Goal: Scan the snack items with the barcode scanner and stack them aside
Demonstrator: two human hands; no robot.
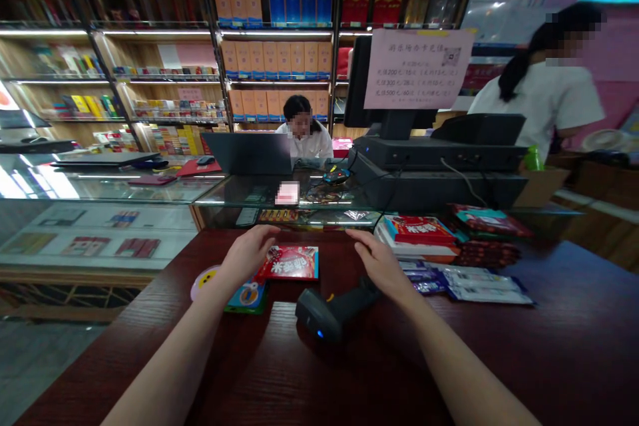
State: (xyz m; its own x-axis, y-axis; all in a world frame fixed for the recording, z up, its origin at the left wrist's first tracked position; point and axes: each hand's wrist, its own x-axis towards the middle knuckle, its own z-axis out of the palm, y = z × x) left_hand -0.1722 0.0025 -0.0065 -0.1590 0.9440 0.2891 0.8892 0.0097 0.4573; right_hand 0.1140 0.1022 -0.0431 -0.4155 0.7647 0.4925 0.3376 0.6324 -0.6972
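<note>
My left hand (249,254) is over the left end of a red box with white lettering (294,262), its fingers stretched forward and apart from the thumb. Whether it touches the box is unclear. Below it, a blue-green packet (249,297) and a round item with a yellow face (204,281) lie partly hidden by my wrist. My right hand (378,261) hovers right of the red box, fingers extended, holding nothing. Between my forearms a black handheld scanner (319,316) with a blue light rests on the dark wooden table (279,373).
Stacked red boxes (419,229), dark red packets (492,233) and purple-white sachets (486,285) lie at right. Behind are a glass counter (239,193), a laptop (249,153) and a monitor with a pink sign (419,70). One person sits behind the laptop; another stands at right.
</note>
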